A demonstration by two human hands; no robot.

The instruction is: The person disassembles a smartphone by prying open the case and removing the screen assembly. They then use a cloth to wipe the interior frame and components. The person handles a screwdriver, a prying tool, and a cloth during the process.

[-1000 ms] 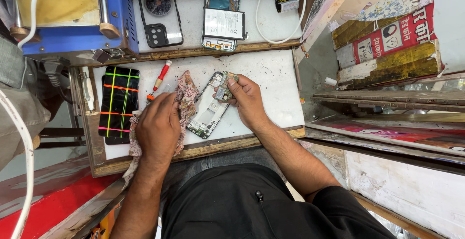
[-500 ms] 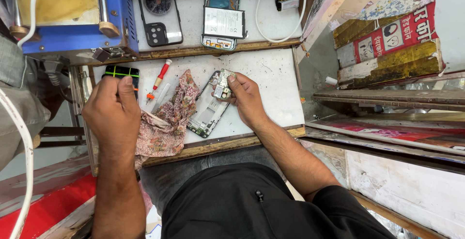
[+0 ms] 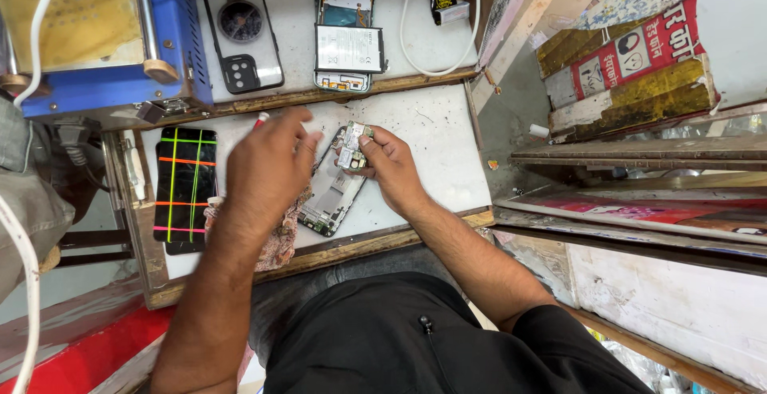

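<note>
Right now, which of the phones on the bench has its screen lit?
The phone lying flat at the left edge of the lower white board: its cracked screen glows with green, orange and pink lines. The opened phone by the hands and the two on the upper shelf show only backs or insides.

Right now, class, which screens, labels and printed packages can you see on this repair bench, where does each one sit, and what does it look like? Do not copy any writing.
Phone screen: bench's left edge, beside the left hand; black rectangle with green, orange and pink lines.
Battery label: on the opened phone at top centre; white rectangle with small dark print.
Printed cardboard: upper right shelf; red, yellow and white, worn.
Small circuit board: in the right hand; no label legible.
</note>
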